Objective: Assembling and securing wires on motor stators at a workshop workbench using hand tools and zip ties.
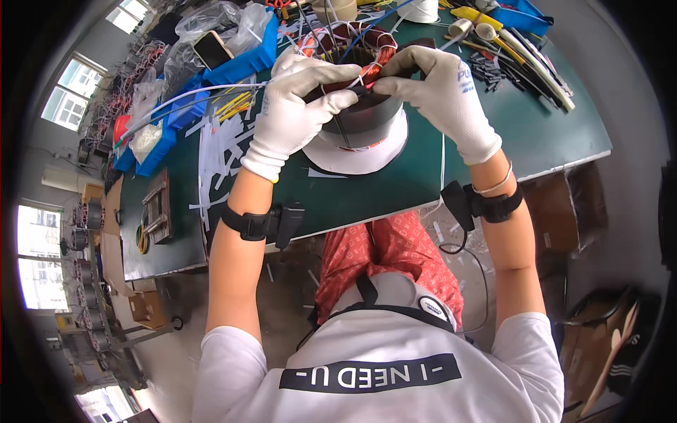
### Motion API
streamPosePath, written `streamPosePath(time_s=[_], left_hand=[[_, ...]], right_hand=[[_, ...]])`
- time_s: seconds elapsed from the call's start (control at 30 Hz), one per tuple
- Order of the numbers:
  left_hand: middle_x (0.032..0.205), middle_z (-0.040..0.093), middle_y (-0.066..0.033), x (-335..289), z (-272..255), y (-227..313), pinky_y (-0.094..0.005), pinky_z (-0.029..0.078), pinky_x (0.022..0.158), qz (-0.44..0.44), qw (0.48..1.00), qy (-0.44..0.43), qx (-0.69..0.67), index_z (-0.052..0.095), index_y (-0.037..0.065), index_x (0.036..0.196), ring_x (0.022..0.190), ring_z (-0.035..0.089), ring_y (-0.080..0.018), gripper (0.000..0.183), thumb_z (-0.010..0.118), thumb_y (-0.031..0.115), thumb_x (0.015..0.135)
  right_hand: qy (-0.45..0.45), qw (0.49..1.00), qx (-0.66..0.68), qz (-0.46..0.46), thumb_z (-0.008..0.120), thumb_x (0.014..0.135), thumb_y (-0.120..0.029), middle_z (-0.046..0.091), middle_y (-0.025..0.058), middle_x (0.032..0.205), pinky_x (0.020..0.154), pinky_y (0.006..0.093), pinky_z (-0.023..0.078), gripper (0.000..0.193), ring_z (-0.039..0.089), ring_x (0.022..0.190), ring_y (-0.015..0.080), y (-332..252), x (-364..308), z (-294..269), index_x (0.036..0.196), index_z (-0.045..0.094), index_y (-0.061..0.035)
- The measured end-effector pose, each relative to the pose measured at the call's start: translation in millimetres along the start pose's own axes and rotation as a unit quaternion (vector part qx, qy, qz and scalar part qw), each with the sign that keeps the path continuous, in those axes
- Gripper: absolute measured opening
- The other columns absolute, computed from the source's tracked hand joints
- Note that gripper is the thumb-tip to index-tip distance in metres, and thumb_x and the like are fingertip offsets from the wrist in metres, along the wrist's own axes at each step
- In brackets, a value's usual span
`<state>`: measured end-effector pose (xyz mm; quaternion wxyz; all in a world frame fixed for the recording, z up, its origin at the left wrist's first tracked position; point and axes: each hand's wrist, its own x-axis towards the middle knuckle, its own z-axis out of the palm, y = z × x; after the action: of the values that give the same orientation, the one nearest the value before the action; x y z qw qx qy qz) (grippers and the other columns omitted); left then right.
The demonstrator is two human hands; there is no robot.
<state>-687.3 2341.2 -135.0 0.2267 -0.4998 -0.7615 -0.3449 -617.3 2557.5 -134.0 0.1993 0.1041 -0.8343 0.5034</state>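
Observation:
In front of me a grey cylindrical motor stator point(367, 121) stands upright on a white round base point(356, 161). Reddish-orange copper windings point(381, 58) with white lacing ring its top. Both my hands wear white gloves and meet at the near side of this rim. My left hand point(296, 106) is closed, thumb and forefinger pinching a short black sleeve point(359, 90) beside the windings. Opposite it, my right hand point(441, 88) pinches against the coil edge; what lies between those fingertips is too small to make out. Long blue and white leads point(190, 94) run left from the work.
Blue bins point(243, 53) with plastic bags and a phone point(213, 50) line the left. White paper strips point(218, 151) and yellow sleeves point(236, 104) lie nearer. At right are black sleeve pieces point(490, 70) and long tubes point(539, 63). The green table's point(522, 151) front edge is near my forearms.

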Motion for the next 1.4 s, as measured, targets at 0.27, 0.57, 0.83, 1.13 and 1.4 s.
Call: streamPosePath(time_s=[0.27,0.57,0.83,1.13,1.4], left_hand=[[0.092,0.071,0.0013,-4.5,-5.5,1.4,-0.0375,0.038,0.099,0.018,0.999,0.027,0.005,0.075,0.012,0.096,0.09,0.062,-0.0161,0.024,0.08,0.017,0.073],[0.088,0.072,0.0013,-5.7,-2.8,4.9,-0.0335,0.041,0.091,0.005,0.999,0.048,-0.022,0.075,0.014,0.095,0.084,0.062,-0.0162,0.024,0.079,0.017,0.071],[0.09,0.071,0.0013,-4.2,-3.5,6.1,-0.0348,0.043,0.09,0.014,0.997,0.064,-0.028,0.074,0.015,0.097,0.087,0.061,-0.0184,0.029,0.08,0.015,0.069],[0.087,0.071,0.0019,-6.3,4.0,5.7,-0.0375,0.039,0.098,0.007,0.996,0.079,-0.047,0.074,0.018,0.095,0.087,0.06,-0.0188,0.027,0.08,0.016,0.069],[0.089,0.071,0.0016,-5.0,-1.5,5.1,-0.0388,0.039,0.099,0.009,0.997,0.072,-0.017,0.074,0.018,0.096,0.087,0.061,-0.0189,0.03,0.079,0.016,0.067]], right_hand=[[0.124,0.984,-0.126,-0.032,0.078,0.076,-0.015,0.067,0.0089,0.074,0.065,0.0318,0.049,0.014,0.062,0.07,0.0235,-0.2,-80.7,12.7,0.08,0.069,-0.0052],[0.074,0.968,-0.108,0.213,0.062,0.084,-0.008,0.06,0.0066,0.082,0.064,0.026,0.046,0.058,0.055,0.068,0.0097,29.8,-104.5,-13.4,0.14,0.046,-0.004],[0.298,0.949,-0.063,-0.082,0.054,0.09,0.002,0.064,0.0086,0.097,0.08,0.0262,0.047,0.041,0.059,0.088,0.0129,-34.0,-57.5,-17.9,0.132,0.053,0.0019],[0.283,0.945,0.145,0.071,0.067,0.09,-0.014,0.065,-0.0002,0.086,0.063,0.0193,0.045,0.023,0.055,0.069,0.0057,38.2,-16.1,-3.8,0.106,0.067,0.0026],[0.133,0.943,0.259,0.161,0.072,0.085,-0.018,0.059,-0.0038,0.079,0.052,0.0189,0.034,0.023,0.045,0.061,0.0025,93.9,16.7,2.1,0.1,0.067,-0.0019]])
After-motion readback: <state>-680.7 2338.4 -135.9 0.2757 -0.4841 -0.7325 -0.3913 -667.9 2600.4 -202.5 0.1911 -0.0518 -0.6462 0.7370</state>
